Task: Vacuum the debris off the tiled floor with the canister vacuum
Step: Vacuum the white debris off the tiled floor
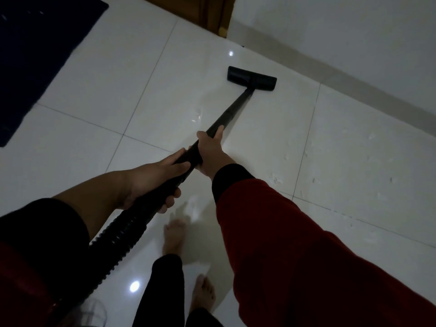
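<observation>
Both hands grip wand [226, 116], left hand [151, 182] rear, right hand [212, 149] ahead; keep floor head [251, 78] flat, sweep right toward debris [330, 171].

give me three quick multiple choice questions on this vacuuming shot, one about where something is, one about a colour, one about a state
1. Where is the vacuum head?
A. on the dark mat
B. on the white tiles near the wall
C. lifted in the air beside the feet

2. What colour is the sleeve on the right arm?
A. red with a black cuff
B. plain white
C. yellow

3. How is the wand held?
A. by the left hand alone
B. by nobody, it lies on the floor
C. by both hands

Answers:
1 B, the head sits flat on the tiled floor, close to the wall's base and well away from the mat.
2 A, the sleeve is red and ends in a black cuff.
3 C, the right hand grips the wand further down and the left hand grips it nearer the hose.
</observation>
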